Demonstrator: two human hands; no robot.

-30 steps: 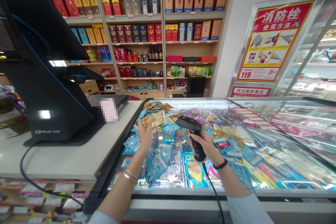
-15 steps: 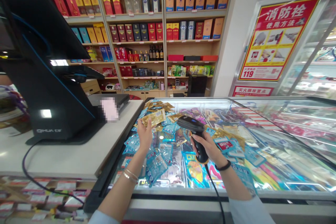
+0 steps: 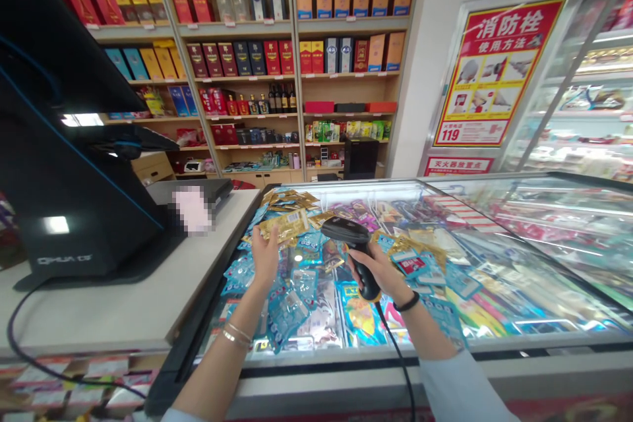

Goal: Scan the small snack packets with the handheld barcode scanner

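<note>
My left hand (image 3: 266, 254) holds a shiny gold snack packet (image 3: 291, 224) by its near left end, the thumb on top. A barcode label shows at the packet's far right corner. My right hand (image 3: 378, 270) is wrapped round the handle of a black barcode scanner (image 3: 346, 229), whose head points left toward the packet. Its cable (image 3: 395, 343) hangs down over the near edge. Beneath both hands, blue snack packets (image 3: 289, 313) and more gold packets (image 3: 291, 199) lie scattered on the glass top of a freezer (image 3: 321, 346).
On the left, a black checkout terminal (image 3: 84, 211) stands on a white counter (image 3: 123, 303). Shelves of boxed bottles (image 3: 271, 59) line the back wall. A red and yellow fire hydrant poster (image 3: 499, 72) hangs at the right.
The view has turned slightly right, so the scene sits further left. Both hands keep their holds. The gold packet lies slightly further right relative to my left hand.
</note>
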